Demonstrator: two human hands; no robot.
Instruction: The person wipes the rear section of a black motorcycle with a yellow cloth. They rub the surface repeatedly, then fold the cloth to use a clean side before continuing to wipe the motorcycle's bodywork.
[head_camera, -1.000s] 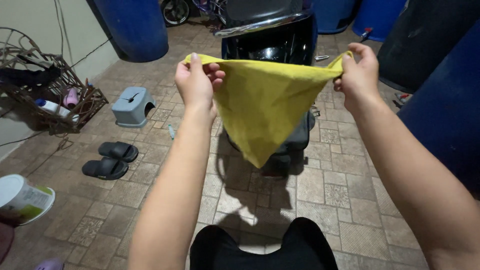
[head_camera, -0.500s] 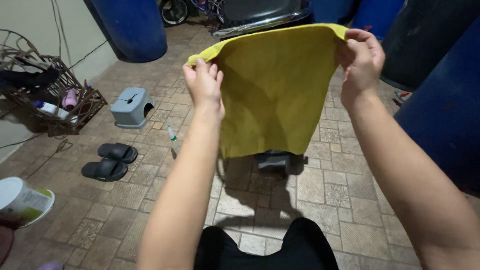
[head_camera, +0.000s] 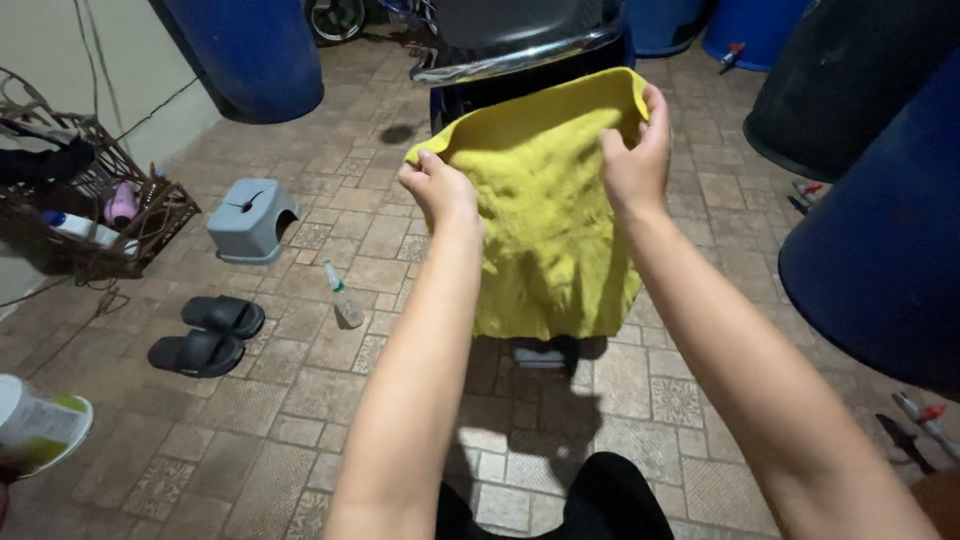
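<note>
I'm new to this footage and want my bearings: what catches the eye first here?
A bright yellow cloth, held up mid-frame by the left hand and right hand, hanging in front of a dark scooter's rear. On the paved floor to the left lie black rubber slippers and a small grey plastic stool.

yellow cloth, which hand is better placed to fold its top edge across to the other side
Probably the right hand: it grips the higher corner of the yellow cloth with fingers curled over the top edge, while the left hand pinches the lower, sagging corner.
</note>
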